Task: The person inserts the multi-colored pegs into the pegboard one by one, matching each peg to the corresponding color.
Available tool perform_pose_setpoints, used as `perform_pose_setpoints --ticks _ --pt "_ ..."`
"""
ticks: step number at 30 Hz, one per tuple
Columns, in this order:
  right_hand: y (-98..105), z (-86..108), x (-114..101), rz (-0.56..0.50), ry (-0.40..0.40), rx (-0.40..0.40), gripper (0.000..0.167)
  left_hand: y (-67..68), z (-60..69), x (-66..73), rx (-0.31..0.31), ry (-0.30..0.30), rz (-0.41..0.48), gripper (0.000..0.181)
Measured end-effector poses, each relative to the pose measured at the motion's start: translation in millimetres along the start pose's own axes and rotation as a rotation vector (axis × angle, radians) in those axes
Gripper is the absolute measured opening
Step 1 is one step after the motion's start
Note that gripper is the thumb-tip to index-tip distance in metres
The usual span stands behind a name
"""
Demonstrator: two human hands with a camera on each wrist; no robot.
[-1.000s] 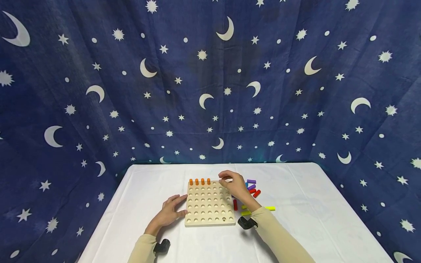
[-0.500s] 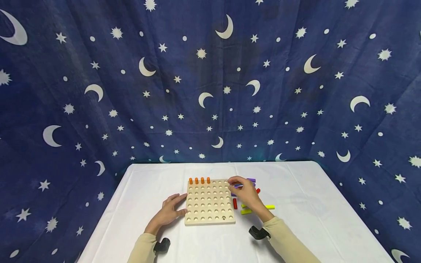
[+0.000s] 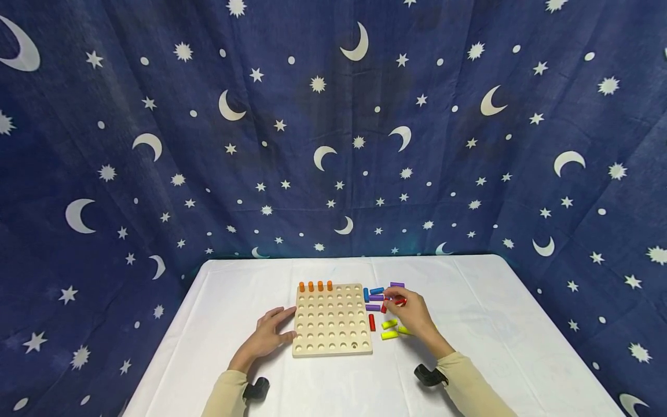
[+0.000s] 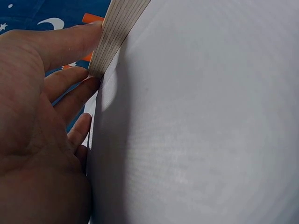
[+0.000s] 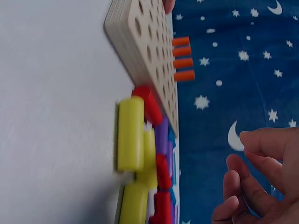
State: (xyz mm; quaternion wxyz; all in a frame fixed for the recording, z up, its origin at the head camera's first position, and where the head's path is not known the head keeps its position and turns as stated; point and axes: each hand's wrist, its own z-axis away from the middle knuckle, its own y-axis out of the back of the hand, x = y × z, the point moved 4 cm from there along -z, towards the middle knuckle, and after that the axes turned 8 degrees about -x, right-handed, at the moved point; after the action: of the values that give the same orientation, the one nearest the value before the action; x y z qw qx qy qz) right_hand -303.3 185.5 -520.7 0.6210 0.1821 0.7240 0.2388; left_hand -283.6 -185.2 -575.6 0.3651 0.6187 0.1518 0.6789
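A wooden pegboard [image 3: 332, 318] with rows of round holes lies flat on the table. Several orange pegs [image 3: 320, 286] stand upright at the left of its far row. My left hand [image 3: 267, 336] touches the board's left edge with extended fingers; the left wrist view has the thumb and fingertips against the layered wood side [image 4: 114, 37]. Over the loose pegs right of the board is my right hand [image 3: 414, 313], fingers loosely bent. In the right wrist view a gap shows between thumb and fingers, with nothing held. A red peg [image 3: 400, 302] lies partly hidden by this hand.
Beside the board's right edge lie blue pegs [image 3: 366, 295], purple pegs [image 3: 373, 307] and another red peg [image 3: 372, 322]. Yellow pegs [image 3: 389, 335] lie nearer the front. White cloth covers the table [image 3: 323, 388]; a blue star-and-moon curtain [image 3: 292, 145] hangs behind.
My right hand has moved right and toward me, from the board's far right corner to above the loose pegs, uncovering blue and purple ones. The left hand has stayed put.
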Motion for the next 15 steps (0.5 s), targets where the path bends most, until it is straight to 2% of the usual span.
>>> perform_pose_setpoints --ticks 7,15 --pt "18 3.7 20 0.058 0.001 0.036 0.024 0.7 -0.9 0.0 0.002 -0.001 0.013 0.064" --pt "34 1.4 43 0.12 -0.033 0.054 0.026 0.2 0.3 -0.3 -0.004 -0.002 0.004 0.064"
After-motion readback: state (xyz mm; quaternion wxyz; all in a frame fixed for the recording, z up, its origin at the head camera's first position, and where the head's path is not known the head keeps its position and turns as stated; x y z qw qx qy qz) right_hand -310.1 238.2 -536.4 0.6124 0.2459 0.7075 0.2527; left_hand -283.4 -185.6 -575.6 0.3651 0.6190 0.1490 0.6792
